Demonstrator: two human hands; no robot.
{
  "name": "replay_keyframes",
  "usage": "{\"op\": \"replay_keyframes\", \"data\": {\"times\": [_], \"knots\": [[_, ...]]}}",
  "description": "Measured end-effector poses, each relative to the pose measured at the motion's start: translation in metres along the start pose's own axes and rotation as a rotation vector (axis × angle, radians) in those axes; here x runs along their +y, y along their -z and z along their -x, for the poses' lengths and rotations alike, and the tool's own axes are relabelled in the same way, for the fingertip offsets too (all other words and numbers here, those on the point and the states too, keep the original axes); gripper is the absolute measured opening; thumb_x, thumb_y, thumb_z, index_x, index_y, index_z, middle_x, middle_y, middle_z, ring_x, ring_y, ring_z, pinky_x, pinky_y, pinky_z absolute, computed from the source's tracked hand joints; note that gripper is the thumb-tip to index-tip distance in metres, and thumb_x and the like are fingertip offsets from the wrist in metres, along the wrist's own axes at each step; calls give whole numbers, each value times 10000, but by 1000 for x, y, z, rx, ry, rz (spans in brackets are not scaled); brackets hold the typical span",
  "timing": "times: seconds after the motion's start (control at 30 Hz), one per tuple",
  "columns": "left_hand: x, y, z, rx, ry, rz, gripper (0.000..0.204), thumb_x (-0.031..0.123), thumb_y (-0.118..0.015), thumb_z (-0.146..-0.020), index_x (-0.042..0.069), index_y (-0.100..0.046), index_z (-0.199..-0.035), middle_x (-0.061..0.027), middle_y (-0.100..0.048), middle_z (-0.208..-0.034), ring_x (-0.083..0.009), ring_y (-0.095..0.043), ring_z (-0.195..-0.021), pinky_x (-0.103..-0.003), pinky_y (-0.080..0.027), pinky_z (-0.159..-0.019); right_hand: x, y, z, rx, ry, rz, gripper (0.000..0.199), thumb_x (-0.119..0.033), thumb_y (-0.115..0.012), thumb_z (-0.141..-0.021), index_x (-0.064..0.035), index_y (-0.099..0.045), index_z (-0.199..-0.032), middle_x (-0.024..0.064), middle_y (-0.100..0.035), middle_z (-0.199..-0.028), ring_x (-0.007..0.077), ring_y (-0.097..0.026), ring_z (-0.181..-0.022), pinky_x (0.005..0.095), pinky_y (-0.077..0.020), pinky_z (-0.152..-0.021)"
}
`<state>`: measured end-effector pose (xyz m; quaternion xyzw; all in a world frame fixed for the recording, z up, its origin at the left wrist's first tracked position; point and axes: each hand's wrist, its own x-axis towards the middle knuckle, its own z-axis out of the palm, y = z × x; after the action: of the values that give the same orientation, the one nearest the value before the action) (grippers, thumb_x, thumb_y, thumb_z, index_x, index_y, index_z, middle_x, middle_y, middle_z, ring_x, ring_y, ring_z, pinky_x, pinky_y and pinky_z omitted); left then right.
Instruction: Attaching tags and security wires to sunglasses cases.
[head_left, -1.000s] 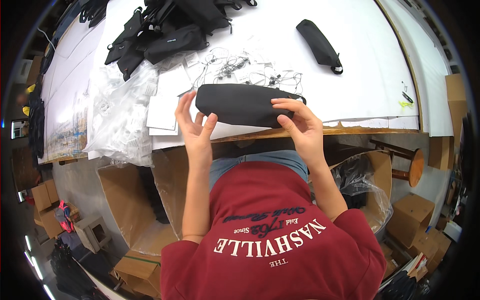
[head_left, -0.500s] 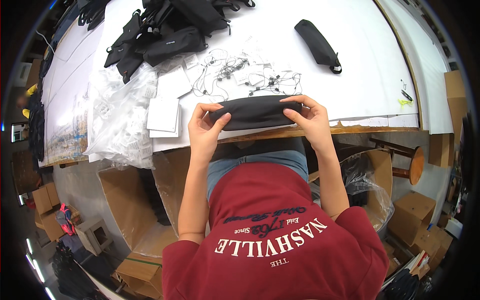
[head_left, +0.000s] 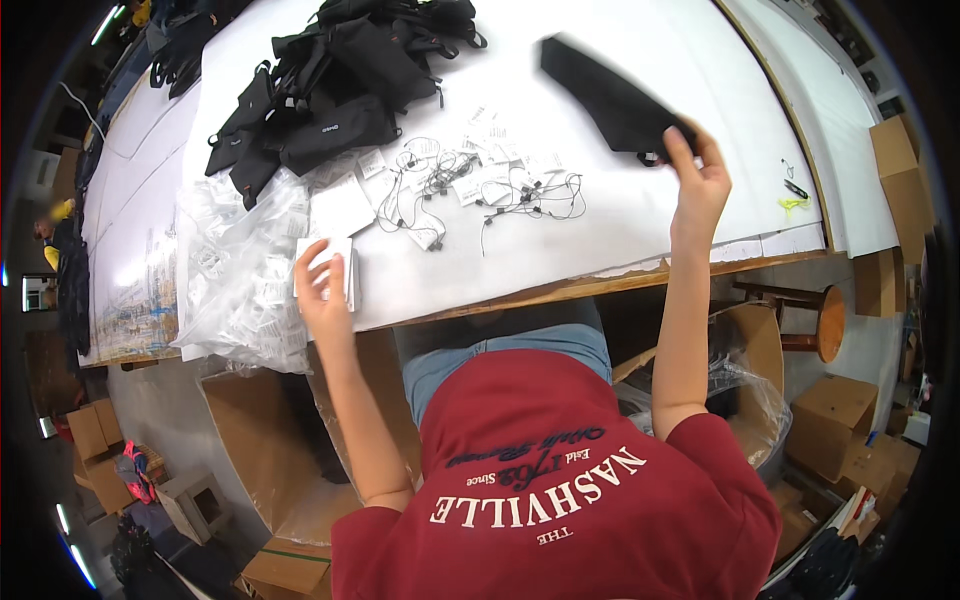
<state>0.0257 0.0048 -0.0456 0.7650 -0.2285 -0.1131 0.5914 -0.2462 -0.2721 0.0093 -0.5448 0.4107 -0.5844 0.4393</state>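
Pinching one end of a black pouch (head_left: 605, 95) between thumb and fingers, your right hand (head_left: 700, 180) has it at the upper right of the table (head_left: 520, 60), slightly blurred. Your left hand (head_left: 325, 285) has its fingers spread over a stack of white cards (head_left: 350, 285); you cannot tell here whether they touch. Between your hands lies a tangle of black strings (head_left: 440, 180) among white tags (head_left: 467, 190). A clear plastic bag (head_left: 245, 270) crowds your left hand, with a heap of black pouches (head_left: 350, 75) beyond it. A wooden stool (head_left: 830, 325) stands past the table edge on your right. One pouch in the heap carries small pale lettering, your red shirt (head_left: 540, 400) bears large white lettering, and the print on the tags is too small to read.
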Motion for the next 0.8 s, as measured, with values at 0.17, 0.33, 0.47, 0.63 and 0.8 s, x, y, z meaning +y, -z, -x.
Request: {"op": "replay_keyframes", "data": {"times": [0.17,0.33,0.47,0.63,0.8], "knots": [[-61,56,-21,120,-167,-893,528,313,-635,-866,47,-472,-1292,-137,-429,-1348,-340,-372,-1228,-464,-329,-999,100,9,-68,116,7,65,284,-110,-696,-836,13,-623,-1081,81,-653,-846,100,-615,-652,221,-484,-561],[-59,60,-22,51,-123,-1091,605,413,-617,-861,58,-465,-1326,-131,-412,-1358,-354,-353,-1251,-503,-307,-1016,124,20,-58,-23,-176,594,355,-178,-699,-815,-69,-620,-1143,70,-651,-862,105,-606,-600,237,-473,-574],[-57,62,-24,26,-132,-1056,546,392,-662,-828,79,-545,-1259,-109,-440,-1335,-341,-373,-1225,-490,-321,-1006,109,27,-37,83,110,520,286,-156,-668,-839,-92,-639,-1117,45,-627,-1018,88,-576,-684,219,-424,-580],[-52,61,-29,16,-150,-1024,523,362,-697,-799,82,-576,-1224,-99,-477,-1293,-328,-400,-1188,-480,-333,-994,80,45,28,-157,-1,220,121,-83,-574,-909,-20,-626,-998,13,-594,-849,46,-512,-712,200,-377,-572],[-58,57,-32,32,-169,-932,515,375,-701,-797,80,-591,-1204,-91,-492,-1275,-320,-412,-1176,-464,-325,-1001,69,35,92,-448,-93,378,83,-92,-612,-872,-69,-684,-906,-24,-562,-647,25,-414,-524,191,-302,-484]]}}
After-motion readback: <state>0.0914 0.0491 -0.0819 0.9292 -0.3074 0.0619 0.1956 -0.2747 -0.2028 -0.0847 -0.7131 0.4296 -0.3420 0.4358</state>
